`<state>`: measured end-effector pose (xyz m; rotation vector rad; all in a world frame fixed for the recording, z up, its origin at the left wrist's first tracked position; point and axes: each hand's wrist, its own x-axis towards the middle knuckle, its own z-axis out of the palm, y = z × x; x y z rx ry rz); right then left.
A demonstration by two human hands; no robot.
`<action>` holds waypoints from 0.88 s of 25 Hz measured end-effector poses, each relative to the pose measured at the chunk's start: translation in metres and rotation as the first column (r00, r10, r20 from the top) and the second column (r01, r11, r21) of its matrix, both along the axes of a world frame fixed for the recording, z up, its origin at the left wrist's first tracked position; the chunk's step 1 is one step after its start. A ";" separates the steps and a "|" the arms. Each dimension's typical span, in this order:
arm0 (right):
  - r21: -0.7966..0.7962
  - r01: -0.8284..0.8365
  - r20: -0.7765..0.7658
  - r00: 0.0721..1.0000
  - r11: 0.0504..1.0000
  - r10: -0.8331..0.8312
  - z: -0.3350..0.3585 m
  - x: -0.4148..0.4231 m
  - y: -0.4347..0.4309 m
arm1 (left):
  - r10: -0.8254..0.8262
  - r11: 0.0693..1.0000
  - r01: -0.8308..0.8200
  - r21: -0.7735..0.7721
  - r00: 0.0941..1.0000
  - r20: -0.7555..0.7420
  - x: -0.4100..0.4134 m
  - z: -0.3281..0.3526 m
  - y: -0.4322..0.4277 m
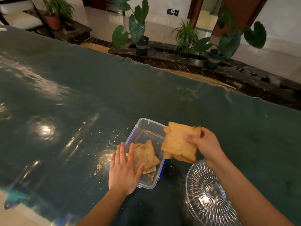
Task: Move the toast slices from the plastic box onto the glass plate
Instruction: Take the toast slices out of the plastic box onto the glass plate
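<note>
- The right hand (206,145) grips a stack of toast (180,142) by its right edge, thumb on top and the other fingers hidden beneath; the stack is lifted clear and tilts down toward the person.
- The stack's left edge overhangs the right rim of the box (147,123); its near corner hangs just past the far rim of the plate (206,193), which lies below and nearer than the grip.
- The plate is bare, its near rim cut off by the frame; the right forearm crosses above its right side.
- The left hand (123,169) lies flat and spread, fingers straight, gripping nothing; palm and fingers rest over the box's left near rim, and the thumb tip touches the slices in the box (145,154).
- Those slices lie just right of the left hand, in the near half of the box; the far half holds only crumbs.
- The table (97,88) is open beyond and to the left of both hands, with crumbs (100,165) scattered left of the box.
- Between box and plate a narrow strip of table shows.
</note>
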<state>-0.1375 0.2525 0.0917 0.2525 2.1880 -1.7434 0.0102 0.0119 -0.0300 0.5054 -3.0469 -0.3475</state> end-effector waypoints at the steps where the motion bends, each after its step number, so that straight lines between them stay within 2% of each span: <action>1: -0.010 0.027 0.011 1.000 1.000 -0.027 0.000 0.003 0.023 | -0.006 1.000 0.006 -0.007 1.000 0.002 0.000 0.000 -0.001; 6: -0.063 0.201 0.135 0.972 0.978 -0.192 -0.029 0.032 0.115 | -0.021 0.999 0.022 -0.027 0.999 0.025 -0.001 0.004 -0.001; 12: -0.052 0.312 0.299 0.911 0.949 -0.283 -0.078 0.070 0.155 | -0.016 0.999 0.017 -0.031 0.999 0.047 -0.002 0.012 0.002; 17: 0.138 0.294 0.239 0.917 0.946 -0.320 -0.101 0.086 0.155 | -0.021 0.999 0.023 -0.049 0.999 0.044 -0.001 0.013 0.002; 22: 0.379 0.187 0.136 0.957 0.906 -0.255 -0.104 0.088 0.146 | -0.017 0.998 0.020 -0.055 0.999 0.050 0.000 0.013 0.002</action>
